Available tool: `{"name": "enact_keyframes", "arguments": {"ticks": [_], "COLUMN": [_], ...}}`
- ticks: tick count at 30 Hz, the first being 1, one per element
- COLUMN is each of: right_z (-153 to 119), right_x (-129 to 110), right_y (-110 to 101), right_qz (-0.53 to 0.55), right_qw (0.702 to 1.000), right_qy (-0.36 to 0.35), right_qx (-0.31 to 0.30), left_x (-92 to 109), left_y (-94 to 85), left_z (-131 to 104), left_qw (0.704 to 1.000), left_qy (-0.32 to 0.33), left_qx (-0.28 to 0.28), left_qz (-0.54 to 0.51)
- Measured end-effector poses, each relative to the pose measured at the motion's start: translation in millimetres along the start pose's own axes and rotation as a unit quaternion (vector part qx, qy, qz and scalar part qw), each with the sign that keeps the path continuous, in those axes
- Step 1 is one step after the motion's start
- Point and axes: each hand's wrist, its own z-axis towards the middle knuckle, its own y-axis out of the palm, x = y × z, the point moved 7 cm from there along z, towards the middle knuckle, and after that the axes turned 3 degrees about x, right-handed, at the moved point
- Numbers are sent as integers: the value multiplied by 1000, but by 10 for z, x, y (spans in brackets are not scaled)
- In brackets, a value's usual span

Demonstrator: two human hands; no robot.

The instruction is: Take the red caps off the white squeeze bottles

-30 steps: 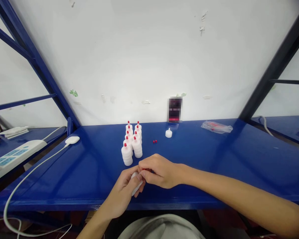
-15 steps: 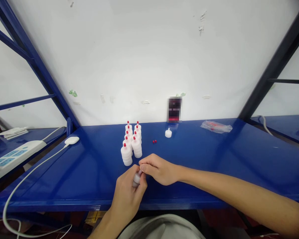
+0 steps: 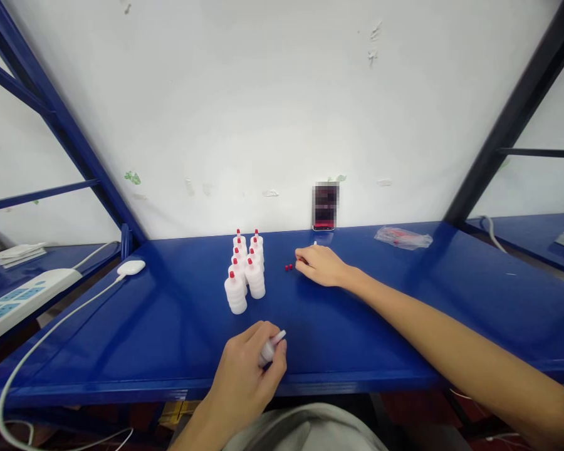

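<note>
My left hand (image 3: 251,363) is wrapped round a small white squeeze bottle (image 3: 267,352) near the table's front edge. Its bare pointed nozzle sticks out to the upper right, tilted, with no red cap on it. Over the table, my right hand (image 3: 323,264) has its fingers curled in, and I cannot make out what they hold, if anything. Just left of those fingers lie two small red caps (image 3: 288,267). Behind the right hand, the nozzle tip (image 3: 315,243) of another white bottle shows; the rest is hidden.
Several white bottles (image 3: 235,294) with red caps stand upright in two rows on the blue table (image 3: 169,338). A clear plastic bag (image 3: 403,238) with red things lies at the back right. On the left are a white charging puck (image 3: 131,268), its cable and a power strip (image 3: 26,300).
My right hand has left the bottle's nozzle and moved up and right, beside the red caps. The left hand keeps the bottle, whose bare nozzle now shows.
</note>
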Motion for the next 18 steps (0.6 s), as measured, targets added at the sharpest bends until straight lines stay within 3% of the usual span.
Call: {"name": "enact_keyframes", "arguments": {"ticks": [4, 13, 18], "right_z": [15, 11, -12], "right_x": [73, 69, -32], "right_y": [182, 180, 59], "right_qz": [-78, -72, -62], "right_qw": [994, 994, 997], "right_qy": [25, 23, 17], "right_qx": [-68, -73, -36], "left_x": [-7, -28, -35], "left_y": [25, 50, 29], "left_z": [-10, -17, 8], "left_qw": [1000, 1000, 999], "left_qy": [1, -5, -28], "left_qx": [-7, -17, -21], "left_qz": [7, 12, -23]}}
